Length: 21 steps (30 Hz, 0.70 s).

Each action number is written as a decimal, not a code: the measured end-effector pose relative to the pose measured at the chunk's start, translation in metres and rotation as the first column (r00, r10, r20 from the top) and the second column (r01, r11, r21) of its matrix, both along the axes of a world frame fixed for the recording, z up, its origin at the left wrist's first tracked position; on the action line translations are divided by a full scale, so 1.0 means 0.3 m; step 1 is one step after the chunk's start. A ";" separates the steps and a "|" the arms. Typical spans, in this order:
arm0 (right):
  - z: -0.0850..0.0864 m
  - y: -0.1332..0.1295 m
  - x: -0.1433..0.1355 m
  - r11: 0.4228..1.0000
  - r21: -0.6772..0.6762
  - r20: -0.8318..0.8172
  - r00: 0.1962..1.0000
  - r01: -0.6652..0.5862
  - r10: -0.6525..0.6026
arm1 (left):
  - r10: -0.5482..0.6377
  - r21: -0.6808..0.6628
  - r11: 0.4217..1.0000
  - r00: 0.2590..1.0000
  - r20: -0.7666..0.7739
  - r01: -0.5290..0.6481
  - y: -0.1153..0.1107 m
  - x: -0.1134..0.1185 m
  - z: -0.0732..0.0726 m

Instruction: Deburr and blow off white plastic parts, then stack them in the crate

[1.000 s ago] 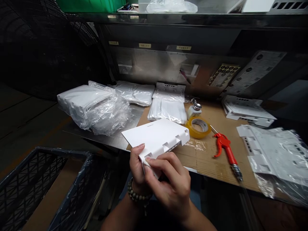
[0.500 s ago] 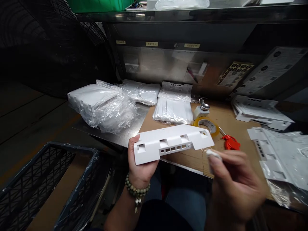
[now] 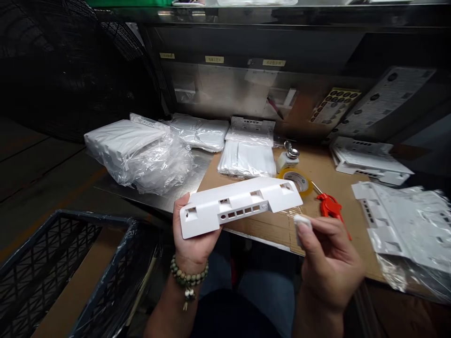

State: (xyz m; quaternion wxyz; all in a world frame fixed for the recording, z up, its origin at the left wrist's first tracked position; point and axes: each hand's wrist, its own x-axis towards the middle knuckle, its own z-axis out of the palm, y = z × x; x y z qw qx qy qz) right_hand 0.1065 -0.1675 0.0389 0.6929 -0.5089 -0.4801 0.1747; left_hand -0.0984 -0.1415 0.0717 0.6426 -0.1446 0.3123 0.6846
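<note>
A white plastic housing (image 3: pixel 207 218) with a row of port cutouts and square notches is tilted in front of me. My left hand (image 3: pixel 193 239) grips it by its left end, thumb on top and fingers underneath. Apart from the housing, to its right, my right hand (image 3: pixel 327 258) pinches a small folded white cloth (image 3: pixel 302 223) between thumb and fingers. Beyond the housing lie a roll of yellow tape (image 3: pixel 306 188), a white dispenser bottle (image 3: pixel 287 162) with a metal top, and a red air blow gun (image 3: pixel 329 206).
Bagged white housings (image 3: pixel 123 141) are heaped at the table's left. Flat plastic bags (image 3: pixel 246 159) lie at the back. More housings (image 3: pixel 373 162) are stacked at the right, with a bagged one (image 3: pixel 412 225) nearer. A dark crate (image 3: pixel 59 220) stands lower left; a metal shelf (image 3: pixel 246 16) spans above.
The view has shifted slightly to the right, so things sit further left. The right hand with the cloth appears steadier. Both hands keep hold of their things.
</note>
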 end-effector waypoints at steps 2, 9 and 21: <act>0.016 -0.016 -0.040 0.989 -0.043 0.108 0.984 -0.139 0.143 | 0.027 0.022 0.999 0.999 -0.030 -0.026 -0.006 0.021 0.014; 0.055 -0.023 -0.182 0.917 -0.049 0.354 0.851 -0.396 0.387 | 0.044 0.168 0.986 0.980 -0.194 -0.011 -0.031 0.083 0.005; 0.034 -0.030 -0.011 0.735 0.081 -0.201 0.711 -0.673 0.674 | -0.061 0.160 0.984 0.994 -0.088 0.074 -0.007 0.021 -0.001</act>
